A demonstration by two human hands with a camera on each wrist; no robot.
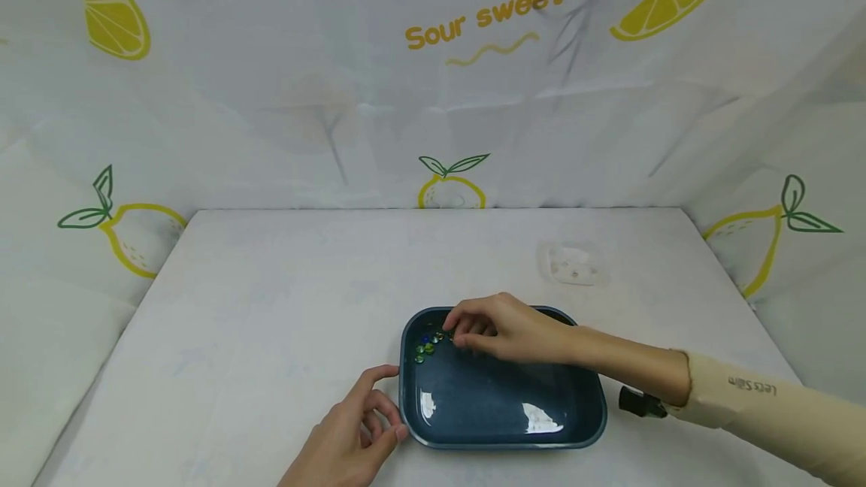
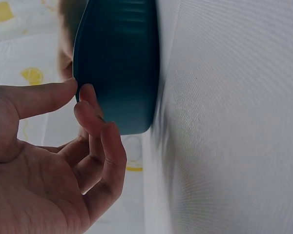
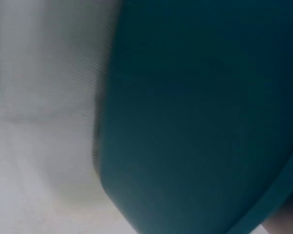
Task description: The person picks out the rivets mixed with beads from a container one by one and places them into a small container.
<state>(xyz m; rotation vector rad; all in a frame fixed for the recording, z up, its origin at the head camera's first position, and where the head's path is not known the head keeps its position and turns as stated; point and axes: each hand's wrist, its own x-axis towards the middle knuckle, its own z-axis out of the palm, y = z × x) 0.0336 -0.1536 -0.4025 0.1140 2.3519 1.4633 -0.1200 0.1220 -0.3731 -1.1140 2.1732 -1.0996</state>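
Observation:
A dark blue tray (image 1: pixel 501 446) lies on the table, several small glassy beads (image 1: pixel 429 349) in green, blue and clear near its upper left corner. My left hand (image 1: pixel 355 427) holds the tray's left edge; in the left wrist view this hand (image 2: pixel 53 170) has its thumb tip on the rim and bent fingers against the outer wall (image 2: pixel 122 63). Over the tray, my right hand (image 1: pixel 510 329) has bent fingers beside the beads; whether they pinch one is unclear. The right wrist view shows mostly the tray's outer wall (image 3: pixel 185 122).
Behind the tray, to the right, stands a small clear container (image 1: pixel 573 264) with a few tiny pieces in it. A black object (image 1: pixel 641 403) is at my right sleeve, beside the tray. White cloth (image 1: pixel 271 96) with lemon prints hangs behind and at the sides.

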